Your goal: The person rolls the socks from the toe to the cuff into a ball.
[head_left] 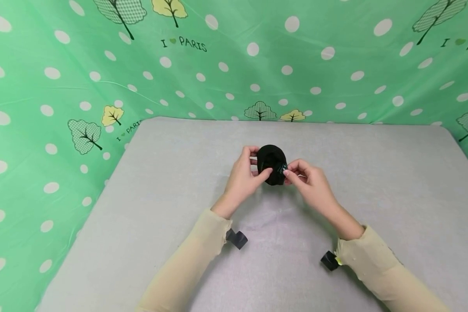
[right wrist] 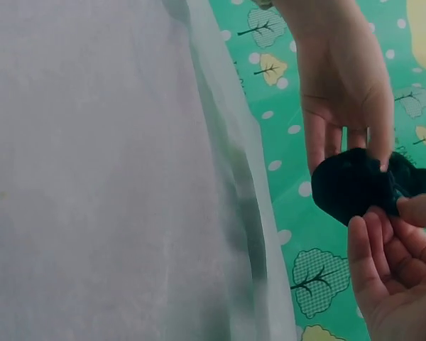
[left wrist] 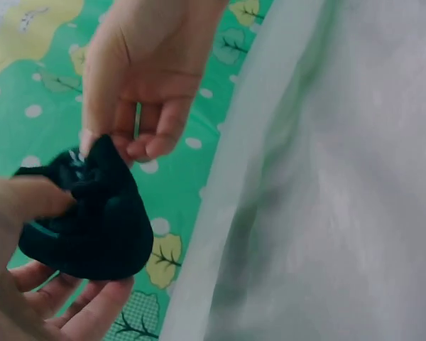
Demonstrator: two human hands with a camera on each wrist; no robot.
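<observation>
Both hands hold a small, soft black cloth item [head_left: 271, 152] up over the table; it looks like a pouch, with a rounded end and an opening. My left hand [head_left: 243, 175] grips its left side, the thumb at the opening and the fingers behind. On the other side, my right hand [head_left: 313, 184] pinches the edge between thumb and fingers, near a small patch with pale marks. In the left wrist view the black cloth item [left wrist: 117, 227] has creased folds under the left thumb. The right wrist view shows the cloth item [right wrist: 341, 185] between both hands.
A grey cloth-covered table [head_left: 160, 173] lies beneath the hands. Behind and to the sides hangs a green polka-dot sheet [head_left: 257, 65] with printed trees. Small black devices [head_left: 239, 239] stick out at both beige sleeves [head_left: 195, 255].
</observation>
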